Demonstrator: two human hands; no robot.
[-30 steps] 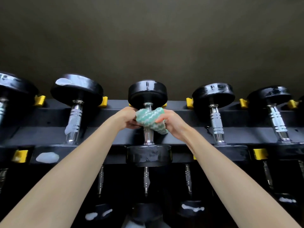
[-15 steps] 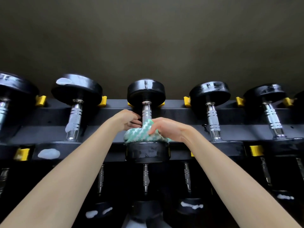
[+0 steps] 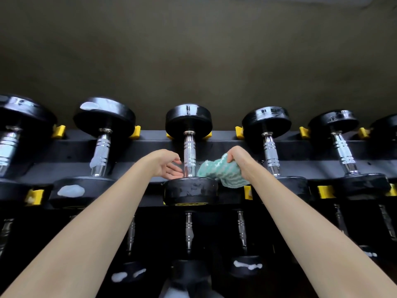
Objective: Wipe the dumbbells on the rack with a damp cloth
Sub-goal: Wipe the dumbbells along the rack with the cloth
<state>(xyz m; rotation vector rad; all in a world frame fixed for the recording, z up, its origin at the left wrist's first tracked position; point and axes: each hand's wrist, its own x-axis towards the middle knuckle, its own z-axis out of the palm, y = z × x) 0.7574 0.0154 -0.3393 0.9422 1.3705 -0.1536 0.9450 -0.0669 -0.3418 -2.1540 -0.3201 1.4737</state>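
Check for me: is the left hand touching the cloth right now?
Apart. The head view shows the left hand left of the middle dumbbell's handle and the cloth, gripped by the right hand, on its right.

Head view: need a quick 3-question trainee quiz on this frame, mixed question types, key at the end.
1. Multiple choice: which of the hands holds the green cloth? A left, B right, C both.
2. True or false: the cloth is wrapped round the handle of the middle dumbbell.
3. Fill in: on the top row, white smears show on the neighbour dumbbell to the middle one's ____.
Key: 1 B, the right hand. 2 False, the cloth is bunched beside the handle, on its right. 3 left.
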